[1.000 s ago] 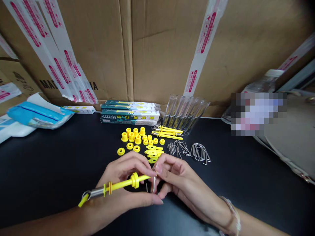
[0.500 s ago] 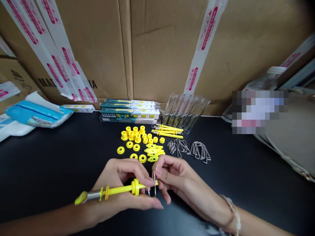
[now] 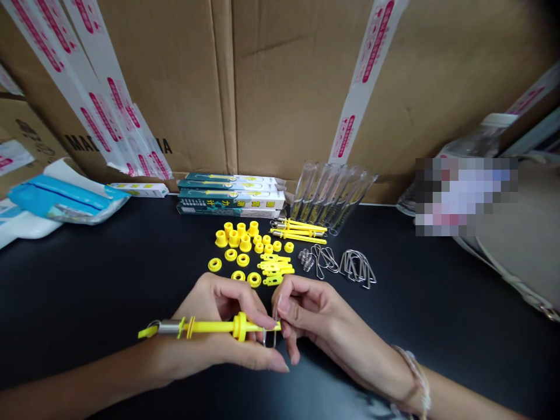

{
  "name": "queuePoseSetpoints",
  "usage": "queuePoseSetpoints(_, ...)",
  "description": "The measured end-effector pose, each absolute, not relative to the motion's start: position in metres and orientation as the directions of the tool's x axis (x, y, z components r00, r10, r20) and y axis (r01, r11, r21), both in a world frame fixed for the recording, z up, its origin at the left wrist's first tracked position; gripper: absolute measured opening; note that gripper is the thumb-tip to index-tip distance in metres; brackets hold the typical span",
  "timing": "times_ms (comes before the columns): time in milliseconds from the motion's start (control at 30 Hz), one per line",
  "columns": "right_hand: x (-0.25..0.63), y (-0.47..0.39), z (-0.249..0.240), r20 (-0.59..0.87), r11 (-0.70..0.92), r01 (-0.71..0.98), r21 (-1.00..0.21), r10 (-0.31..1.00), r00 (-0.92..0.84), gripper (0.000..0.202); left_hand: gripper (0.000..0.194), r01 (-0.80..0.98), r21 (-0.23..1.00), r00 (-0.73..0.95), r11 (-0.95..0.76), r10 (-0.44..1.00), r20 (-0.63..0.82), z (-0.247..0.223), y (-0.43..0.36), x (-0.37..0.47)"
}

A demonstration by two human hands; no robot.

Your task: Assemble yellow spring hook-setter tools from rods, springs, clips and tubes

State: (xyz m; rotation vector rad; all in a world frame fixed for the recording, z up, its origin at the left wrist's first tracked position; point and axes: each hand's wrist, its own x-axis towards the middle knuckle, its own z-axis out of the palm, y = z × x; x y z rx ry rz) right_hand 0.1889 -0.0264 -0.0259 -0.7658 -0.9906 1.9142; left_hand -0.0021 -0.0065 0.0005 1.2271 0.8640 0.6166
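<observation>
- At our far left we have a brown carton, with a blue packet on the black tabletop in front of it, overlapping a white object we cannot identify.
- Next, red-printed tape runs down the big cardboard wall that closes off the back of our table; a slim white box lies near its foot.
- Our left hand grips a yellow rod, thumb and forefinger closed near its tip; the rod lies crosswise above the tabletop, its metal sleeve toward our left.
- Behind that hand we see flanged yellow sleeves, rings, small caps and flat yellow tags grouped on the black surface, with stacked printed boxes farther back.
- At the rod's tip, between our hands, is a bent wire piece; our right hand pinches its upper end.
- Beyond the right hand lie more yellow rods, little springs, looped wires and larger bent wires; transparent tubes lean in a row behind, near the cardboard.
- Around our right wrist sits a pale bracelet; close to it, the tabletop shows a soft sheen.
- At the far right we have a capped bottle, partly covered by a pixelated patch, and a greyish bag.
</observation>
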Motion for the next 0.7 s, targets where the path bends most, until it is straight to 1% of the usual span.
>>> queuePoseSetpoints(100,0.188,-0.027,-0.026,-0.142,-0.352,-0.388,-0.852,0.868,-0.476,0.035,0.032,0.049,0.964,0.563,0.261,0.79,-0.242,0.001,-0.005,-0.003)
queuePoseSetpoints(233,0.189,-0.028,-0.026,-0.139,-0.346,-0.392,-0.852,0.872,-0.469,0.033,0.035,0.099,0.96,0.541,0.263,0.795,-0.273,0.005,-0.006,-0.002)
queuePoseSetpoints(333,0.19,-0.028,-0.026,-0.131,-0.342,-0.395,-0.853,0.872,-0.472,0.032,0.038,0.105,0.962,0.537,0.252,0.8,-0.268,0.008,-0.006,-0.001)
queuePoseSetpoints(400,0.19,-0.028,-0.026,-0.135,-0.344,-0.394,-0.852,0.872,-0.471,0.032,0.036,0.099,0.965,0.549,0.241,0.796,-0.255,0.008,-0.005,-0.001)
queuePoseSetpoints(533,0.191,-0.027,-0.025,-0.141,-0.362,-0.39,-0.847,0.859,-0.491,0.033,0.036,0.065,0.972,0.595,0.227,0.773,-0.22,0.001,-0.002,-0.002)
queuePoseSetpoints(700,0.191,-0.026,-0.024,-0.146,-0.404,-0.376,-0.834,0.819,-0.555,0.034,0.042,-0.049,0.962,0.685,0.268,0.71,-0.163,-0.013,0.004,-0.005)
